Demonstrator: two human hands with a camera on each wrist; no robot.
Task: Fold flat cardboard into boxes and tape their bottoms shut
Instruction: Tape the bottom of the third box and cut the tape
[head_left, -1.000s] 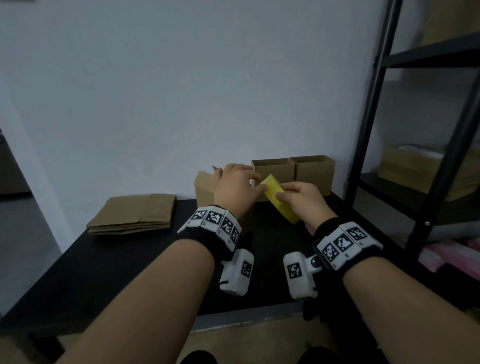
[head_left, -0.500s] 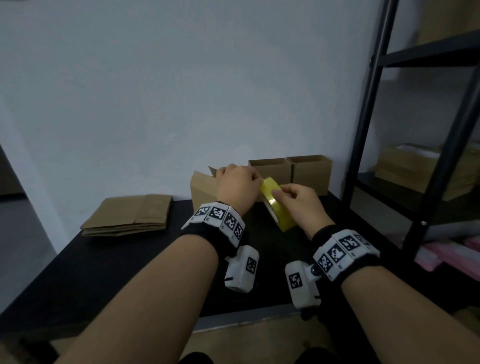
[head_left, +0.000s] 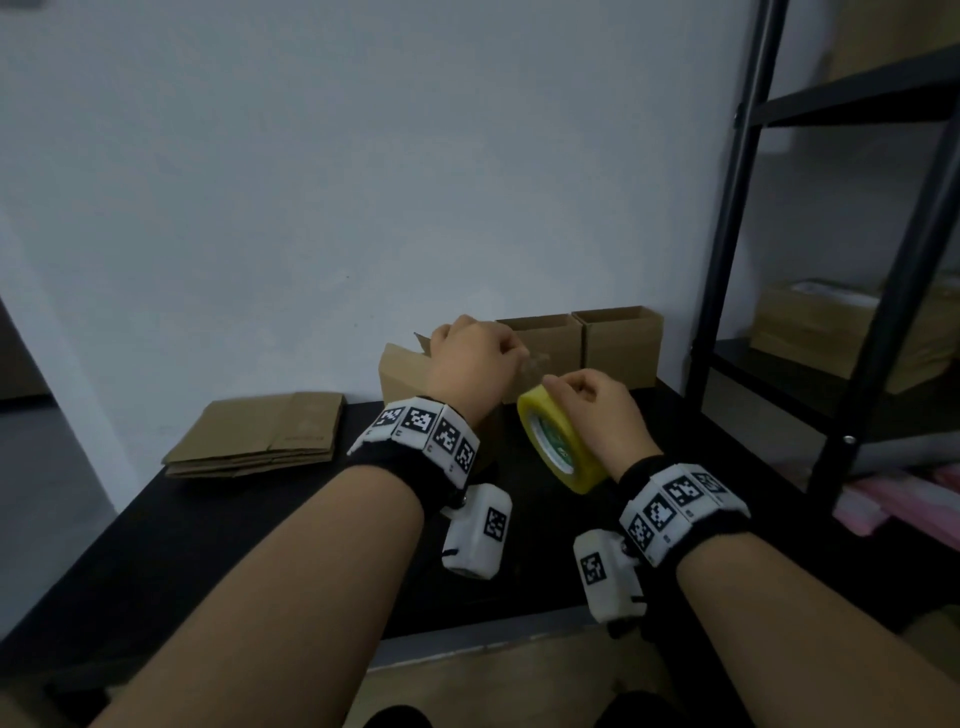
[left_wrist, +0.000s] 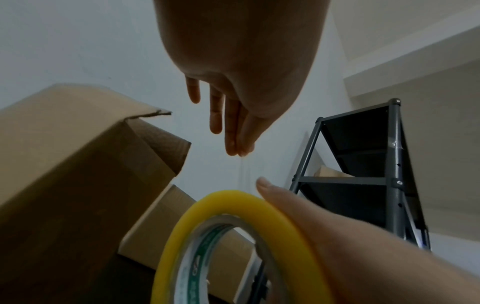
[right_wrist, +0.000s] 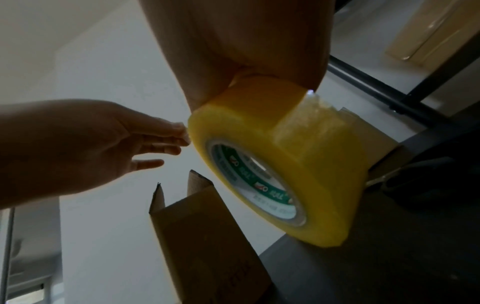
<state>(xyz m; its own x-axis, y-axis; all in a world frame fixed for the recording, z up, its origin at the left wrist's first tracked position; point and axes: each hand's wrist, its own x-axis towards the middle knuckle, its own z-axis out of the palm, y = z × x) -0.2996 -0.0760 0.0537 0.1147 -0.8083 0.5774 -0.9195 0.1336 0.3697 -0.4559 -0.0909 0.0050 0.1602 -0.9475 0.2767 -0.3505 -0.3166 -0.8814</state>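
A yellow tape roll (head_left: 560, 446) with a green-printed core is gripped by my right hand (head_left: 574, 391), thumb on top of the rim, above the black table (head_left: 208, 530). My left hand (head_left: 511, 354) pinches the free tape end (head_left: 535, 365), and a short clear strip runs from it down to the roll. In the left wrist view the pinching fingertips (left_wrist: 237, 151) hang just above the roll (left_wrist: 233, 236). A folded brown box (head_left: 402, 371) stands behind the left hand with a flap (left_wrist: 166, 148) sticking up. The right wrist view shows the roll (right_wrist: 298, 164) over that box (right_wrist: 205, 236).
Two open-topped brown boxes (head_left: 579, 340) stand against the white wall at the back. A stack of flat cardboard (head_left: 260, 434) lies at the table's left. A black metal shelf rack (head_left: 727, 249) holding cartons stands close on the right.
My left hand has drawn the tape end up and left, away from the roll. My right hand has lowered and turned the roll, so its printed core faces me.
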